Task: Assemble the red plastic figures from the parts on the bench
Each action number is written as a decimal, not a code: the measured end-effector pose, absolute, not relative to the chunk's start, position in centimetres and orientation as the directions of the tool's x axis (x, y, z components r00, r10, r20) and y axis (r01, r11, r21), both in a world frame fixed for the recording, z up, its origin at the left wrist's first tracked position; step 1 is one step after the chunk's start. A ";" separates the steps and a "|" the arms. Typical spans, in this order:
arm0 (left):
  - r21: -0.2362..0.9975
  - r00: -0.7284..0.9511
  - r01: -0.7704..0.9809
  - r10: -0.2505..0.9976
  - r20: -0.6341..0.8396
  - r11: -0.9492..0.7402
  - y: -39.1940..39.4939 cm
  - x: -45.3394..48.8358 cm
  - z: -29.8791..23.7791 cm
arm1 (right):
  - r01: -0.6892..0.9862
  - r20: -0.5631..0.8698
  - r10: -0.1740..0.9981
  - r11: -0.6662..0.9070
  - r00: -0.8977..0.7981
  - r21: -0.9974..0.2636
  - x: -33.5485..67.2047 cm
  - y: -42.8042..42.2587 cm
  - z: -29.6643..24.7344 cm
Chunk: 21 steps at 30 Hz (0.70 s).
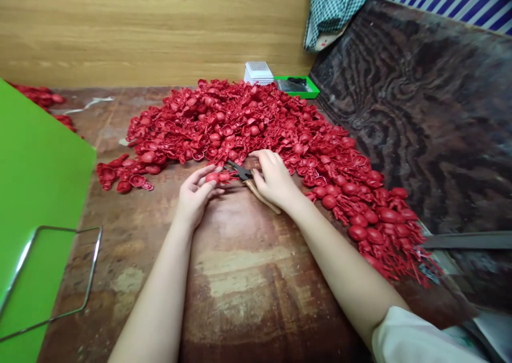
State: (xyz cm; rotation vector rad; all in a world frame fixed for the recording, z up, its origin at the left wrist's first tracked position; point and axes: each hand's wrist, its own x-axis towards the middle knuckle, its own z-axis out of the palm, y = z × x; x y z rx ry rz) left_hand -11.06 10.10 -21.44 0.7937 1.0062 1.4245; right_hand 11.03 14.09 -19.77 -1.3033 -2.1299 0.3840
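Observation:
Between the thumb and fingers of my left hand [194, 195] is a small red plastic figure part [218, 177], with a rounded body and thin limbs. My right hand [276, 179] is closed around pliers [262, 195] that have dark jaws and tan handles. The jaws point left and reach the right side of the red part; whether they grip it I cannot tell. Behind both hands lies a large heap of red plastic parts [236, 118], some round, some like hollow shells, curving down to the right.
A green panel [44, 192] with a bent metal wire frame [94, 267] stands at left. At the back are a stack of white cards [258, 72] and a green tray [310, 88]. A wooden wall [160, 32] closes the far side, and a checkered cloth [336, 6] hangs at upper right.

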 end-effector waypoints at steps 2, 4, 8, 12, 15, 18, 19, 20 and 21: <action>0.849 -0.133 -0.527 0.984 -0.120 0.032 10.3 -11.5 -21.2 | 0.810 0.231 0.891 0.452 -0.391 -0.373 12.1 14.6 -19.9; 0.794 -0.139 -0.606 0.976 -0.167 0.049 10.4 -11.7 -21.0 | 0.817 0.152 0.882 0.471 -0.447 -0.333 12.6 14.8 -20.1; 0.762 -0.172 -0.647 0.966 -0.193 0.037 10.5 -11.7 -20.8 | 0.812 0.085 0.861 0.503 -0.502 -0.298 12.5 14.7 -20.5; 0.740 -0.206 -0.673 0.958 -0.202 0.011 10.7 -11.8 -20.7 | 0.826 0.061 0.860 0.504 -0.506 -0.252 12.1 14.3 -20.8; 0.726 -0.280 -0.686 0.936 -0.211 -0.042 11.0 -12.0 -20.8 | 0.828 0.050 0.860 0.503 -0.507 -0.247 11.9 14.1 -20.9; 0.715 -0.355 -0.692 0.909 -0.217 -0.100 11.3 -12.5 -21.0 | 0.837 0.048 0.873 0.480 -0.485 -0.265 12.1 14.1 -20.7; 0.711 -0.366 -0.694 0.904 -0.219 -0.109 11.3 -12.7 -21.1 | 0.839 0.047 0.879 0.469 -0.475 -0.276 12.2 14.1 -20.5; 0.708 -0.369 -0.698 0.903 -0.221 -0.112 11.4 -12.9 -21.2 | 0.841 0.045 0.884 0.457 -0.464 -0.289 12.3 14.1 -20.3; 0.705 -0.367 -0.701 0.904 -0.221 -0.112 11.4 -13.0 -21.2 | 0.845 0.043 0.890 0.445 -0.453 -0.297 12.4 14.1 -20.2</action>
